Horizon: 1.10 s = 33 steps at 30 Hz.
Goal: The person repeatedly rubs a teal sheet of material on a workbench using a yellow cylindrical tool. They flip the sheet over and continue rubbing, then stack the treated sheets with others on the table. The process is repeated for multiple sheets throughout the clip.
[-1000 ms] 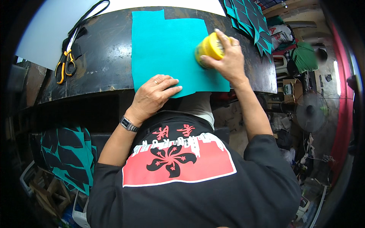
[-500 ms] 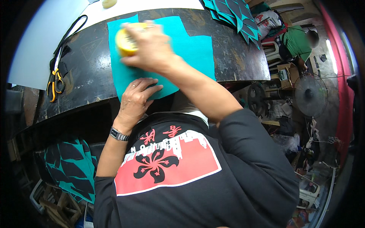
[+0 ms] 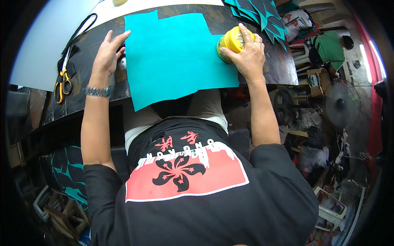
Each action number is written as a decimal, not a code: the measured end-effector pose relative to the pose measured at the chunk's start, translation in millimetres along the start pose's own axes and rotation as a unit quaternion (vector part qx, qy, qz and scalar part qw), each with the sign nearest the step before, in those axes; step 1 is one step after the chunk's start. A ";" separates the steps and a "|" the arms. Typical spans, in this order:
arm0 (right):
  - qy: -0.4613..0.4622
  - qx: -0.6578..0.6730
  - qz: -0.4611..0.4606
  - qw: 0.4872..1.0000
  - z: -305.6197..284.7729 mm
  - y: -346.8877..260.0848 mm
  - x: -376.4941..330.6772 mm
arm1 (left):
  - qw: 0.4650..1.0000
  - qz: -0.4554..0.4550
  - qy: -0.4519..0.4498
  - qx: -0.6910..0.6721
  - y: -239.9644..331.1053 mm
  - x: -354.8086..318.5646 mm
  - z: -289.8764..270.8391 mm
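A teal sheet (image 3: 176,53) with stepped, uneven edges lies on the dark table, its near edge overhanging the front. My right hand (image 3: 251,57) is wrapped round a short yellow round container (image 3: 232,43) at the sheet's right edge; whether the container rests on the sheet or is held just above it, I cannot tell. At the sheet's left edge is my left hand (image 3: 108,55), with its fingers apart and one fingertip at the sheet's border. Nothing shows in its grasp.
Orange-handled scissors (image 3: 63,84) and a black strap (image 3: 80,33) lie on the table (image 3: 98,45) at left. Stacked teal-and-black cut pieces (image 3: 262,16) sit at far right. More pieces (image 3: 67,172) hang low at left. A fan (image 3: 340,104) and a person in green (image 3: 330,49) are at right.
My right hand has carried the yellow container from the sheet's upper left to its right edge. My left hand has left the sheet's near part and moved up to its left edge.
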State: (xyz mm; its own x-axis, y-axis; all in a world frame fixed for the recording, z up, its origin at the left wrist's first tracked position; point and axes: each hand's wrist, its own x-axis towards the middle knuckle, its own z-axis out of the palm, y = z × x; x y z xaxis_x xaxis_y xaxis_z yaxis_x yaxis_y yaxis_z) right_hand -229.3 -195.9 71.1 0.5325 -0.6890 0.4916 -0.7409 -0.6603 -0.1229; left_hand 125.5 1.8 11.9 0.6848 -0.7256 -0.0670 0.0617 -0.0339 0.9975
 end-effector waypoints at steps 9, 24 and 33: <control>0.006 0.047 -0.032 0.998 10.6 12.6 18.6 | 0.987 0.132 0.044 0.076 -0.8 38.4 46.8; -0.066 0.181 -0.276 0.941 48.3 -172.6 37.2 | 0.827 0.280 -0.003 0.487 -16.9 71.2 0.5; -0.148 0.285 -0.325 0.889 -9.5 -217.3 -22.2 | 0.788 0.331 0.000 0.519 -26.7 73.1 -1.3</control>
State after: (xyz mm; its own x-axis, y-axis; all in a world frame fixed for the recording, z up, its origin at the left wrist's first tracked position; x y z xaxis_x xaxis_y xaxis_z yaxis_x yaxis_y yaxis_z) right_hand -84.0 -34.3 95.1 0.9198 -0.0986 0.3799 0.0462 -0.9340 -0.3543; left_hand 174.9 -49.5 -19.7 0.3178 -0.8201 0.4759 -0.9363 -0.1922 0.2940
